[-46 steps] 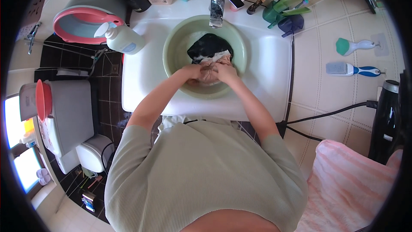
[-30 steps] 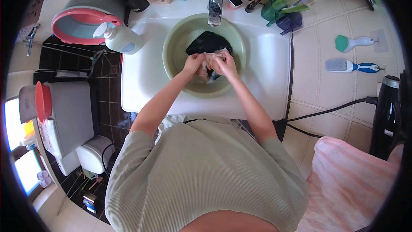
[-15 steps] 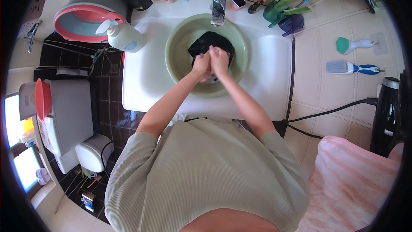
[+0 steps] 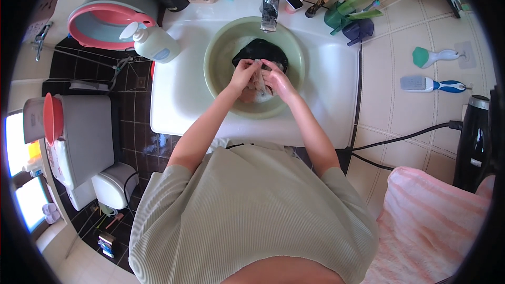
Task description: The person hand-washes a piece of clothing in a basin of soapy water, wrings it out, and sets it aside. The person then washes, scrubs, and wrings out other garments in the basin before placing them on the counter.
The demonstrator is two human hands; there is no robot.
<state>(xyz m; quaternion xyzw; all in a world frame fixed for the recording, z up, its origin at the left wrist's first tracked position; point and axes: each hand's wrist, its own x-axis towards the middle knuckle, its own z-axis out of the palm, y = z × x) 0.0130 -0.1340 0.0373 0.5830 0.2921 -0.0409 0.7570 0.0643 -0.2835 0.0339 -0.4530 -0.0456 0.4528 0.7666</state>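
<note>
Both my hands are over a pale green basin standing in the white sink. My left hand pinches a wet, light beige cloth near its upper end. My right hand meets it from the other side, fingers loosely bent on the cloth and fingertips close to the left ones. The lower part of the cloth hangs into sudsy water. Just beyond my fingers a black cloth lies bunched in the basin; my hands cover its near edge.
A chrome tap reaches over the basin's far rim. On the sink's left stands a white pump bottle beside a grey and pink bucket. Green and purple cups sit far right. A pink striped towel hangs near right.
My hands, pressed together in fists before, have loosened and moved slightly apart. The beige cloth now shows between them. The black cloth stays in place.
</note>
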